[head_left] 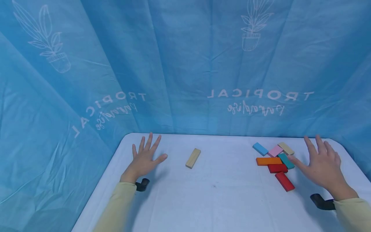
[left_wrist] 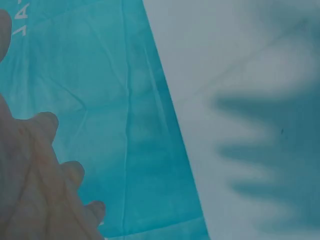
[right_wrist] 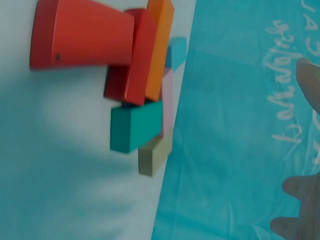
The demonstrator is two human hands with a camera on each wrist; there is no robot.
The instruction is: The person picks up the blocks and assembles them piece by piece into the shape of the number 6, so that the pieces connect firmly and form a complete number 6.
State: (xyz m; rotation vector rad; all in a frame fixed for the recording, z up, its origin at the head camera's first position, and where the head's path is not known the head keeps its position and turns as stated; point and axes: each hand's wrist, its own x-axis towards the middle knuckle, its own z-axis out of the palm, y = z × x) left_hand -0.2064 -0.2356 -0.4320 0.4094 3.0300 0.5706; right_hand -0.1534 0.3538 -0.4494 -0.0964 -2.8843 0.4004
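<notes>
My left hand (head_left: 143, 162) hovers over the left part of the white table, fingers spread and holding nothing. To its right a plain wooden block (head_left: 193, 158) lies by itself. My right hand (head_left: 324, 166) is spread too, above the table just right of a loose group of coloured blocks. That group has an orange block (head_left: 268, 161), a red block (head_left: 277, 168), another red block (head_left: 284, 181) nearer me, a teal block (head_left: 286, 160), a pink block (head_left: 275, 151), a blue block (head_left: 260, 149) and a plain wooden block (head_left: 286, 148). In the right wrist view the teal block (right_wrist: 137, 126) stands out clearly.
The white tabletop (head_left: 226, 199) has rounded far corners. A blue printed curtain (head_left: 185, 64) hangs behind it and along the left side. Black wrist mounts (head_left: 321, 202) stick out beside both hands.
</notes>
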